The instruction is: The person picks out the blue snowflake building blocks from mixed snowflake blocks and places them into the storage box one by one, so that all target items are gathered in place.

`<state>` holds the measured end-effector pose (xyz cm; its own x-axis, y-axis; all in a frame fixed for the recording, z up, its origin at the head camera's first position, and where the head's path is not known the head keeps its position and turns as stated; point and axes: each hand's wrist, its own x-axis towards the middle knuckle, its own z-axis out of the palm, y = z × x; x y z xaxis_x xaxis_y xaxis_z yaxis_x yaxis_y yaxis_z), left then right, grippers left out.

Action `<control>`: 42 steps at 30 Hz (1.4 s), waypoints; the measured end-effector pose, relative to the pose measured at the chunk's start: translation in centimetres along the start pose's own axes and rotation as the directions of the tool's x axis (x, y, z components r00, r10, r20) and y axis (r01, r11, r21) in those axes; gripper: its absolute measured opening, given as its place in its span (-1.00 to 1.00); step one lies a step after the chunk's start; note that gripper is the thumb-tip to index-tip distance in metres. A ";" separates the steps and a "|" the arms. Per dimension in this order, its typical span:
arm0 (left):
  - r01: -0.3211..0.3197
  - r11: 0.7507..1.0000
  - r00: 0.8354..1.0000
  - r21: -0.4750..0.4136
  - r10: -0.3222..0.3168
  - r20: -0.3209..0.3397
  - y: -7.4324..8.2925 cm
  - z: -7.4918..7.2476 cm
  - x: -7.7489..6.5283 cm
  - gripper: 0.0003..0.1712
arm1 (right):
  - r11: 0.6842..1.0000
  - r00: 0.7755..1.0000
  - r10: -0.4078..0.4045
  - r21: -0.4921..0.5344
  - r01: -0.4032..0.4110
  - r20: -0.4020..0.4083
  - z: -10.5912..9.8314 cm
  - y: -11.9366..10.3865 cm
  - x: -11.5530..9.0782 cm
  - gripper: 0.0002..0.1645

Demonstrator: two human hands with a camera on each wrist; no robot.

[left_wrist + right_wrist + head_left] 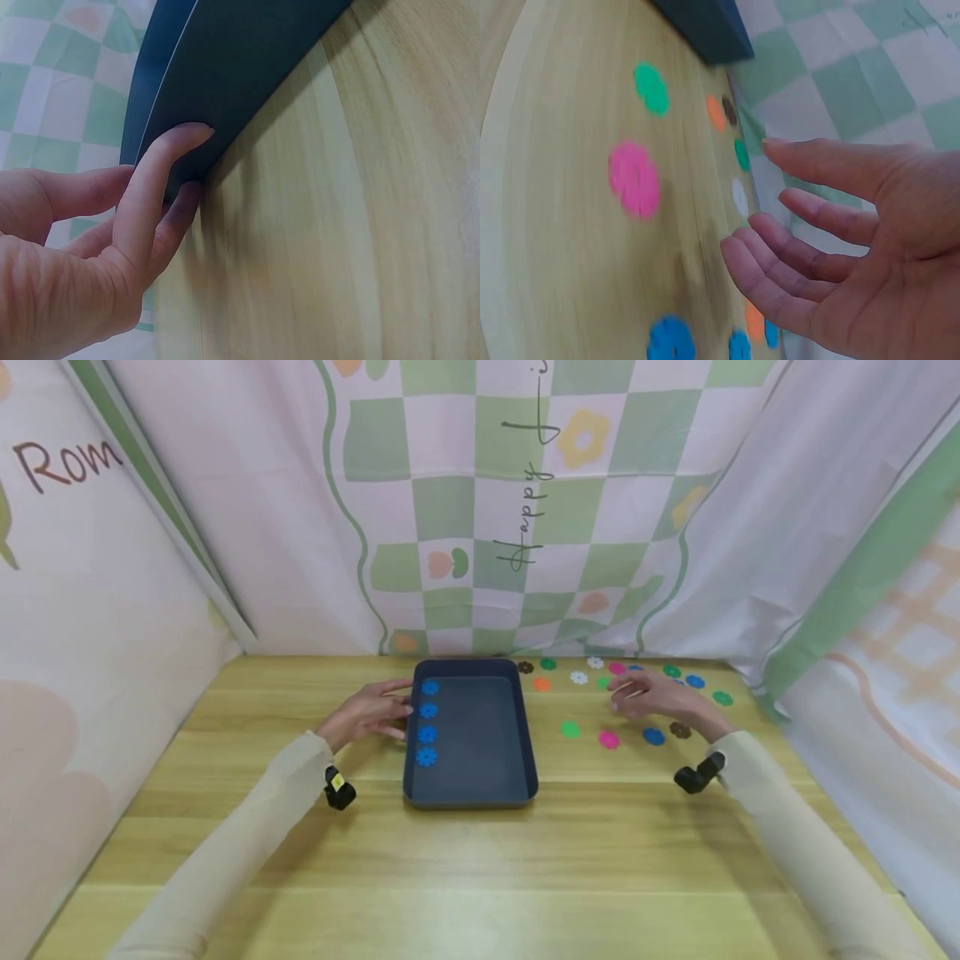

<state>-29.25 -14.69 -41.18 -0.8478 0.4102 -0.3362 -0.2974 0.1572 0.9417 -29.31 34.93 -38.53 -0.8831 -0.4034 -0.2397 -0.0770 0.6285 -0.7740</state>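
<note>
Four blue flowers (427,734) already lay along the tray (483,735)'s nine-o'clock side, my left hand (367,713) touching its outer wall unclamped, while my right hand (656,697), fingers apart, hung empty near loose flowers (609,740), apparently remaining, at one to three o'clock.

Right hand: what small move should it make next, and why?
I would probably lower the right hand and pinch the loose blue flower nearest the person: the hand looks empty, four blue flowers already line the left side of the tray, and the left hand is touching it.
</note>
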 end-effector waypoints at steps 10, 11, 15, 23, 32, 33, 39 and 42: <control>0.018 1.000 1.000 -0.004 -0.018 -0.011 0.0 -0.1 0.3 -0.17 | 0.997 1.000 -0.005 -0.081 0.003 -0.026 -1.7 2.7 -1.9 -0.39; 0.017 1.000 1.000 -0.003 -0.017 -0.012 0.0 -0.1 0.3 -0.17 | 0.995 0.999 -0.016 -0.102 0.013 -0.032 -1.9 3.0 -2.0 -0.41; 0.011 1.000 1.000 -0.003 -0.011 -0.010 0.0 -0.2 0.2 -0.17 | 0.984 0.996 -0.073 -0.167 0.064 -0.044 -2.3 3.9 -2.1 -0.45; 0.034 0.999 0.999 -0.008 -0.035 -0.026 0.2 0.0 0.3 -0.17 | 0.966 0.998 -0.068 -0.249 0.067 0.004 -2.4 5.3 -3.2 -0.25; 0.020 1.000 1.000 -0.011 -0.020 -0.017 0.0 -0.4 0.0 -0.17 | 0.930 0.991 -0.136 -0.347 0.121 -0.020 -1.2 6.2 -3.2 -0.51; 0.018 1.000 1.000 -0.011 -0.018 -0.017 0.0 -0.4 -0.1 -0.17 | 0.930 0.990 -0.140 -0.346 0.121 -0.028 -1.1 6.2 -3.2 -0.55; 0.009 1.000 1.000 -0.018 -0.009 -0.012 -0.3 -0.5 -0.1 -0.17 | 0.934 0.989 -0.139 -0.338 0.118 -0.040 -0.8 5.9 -3.1 -0.73; 0.008 1.000 1.000 -0.020 -0.008 -0.013 -0.2 -0.3 0.0 -0.17 | 0.932 0.989 -0.142 -0.342 0.118 -0.048 -0.5 5.5 -3.2 -0.74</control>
<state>-29.31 -14.99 -41.40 -0.8511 0.3970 -0.3435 -0.3126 0.1424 0.9391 -27.10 40.01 -41.75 -0.8842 -0.4566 -0.0988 -0.3340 0.7658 -0.5495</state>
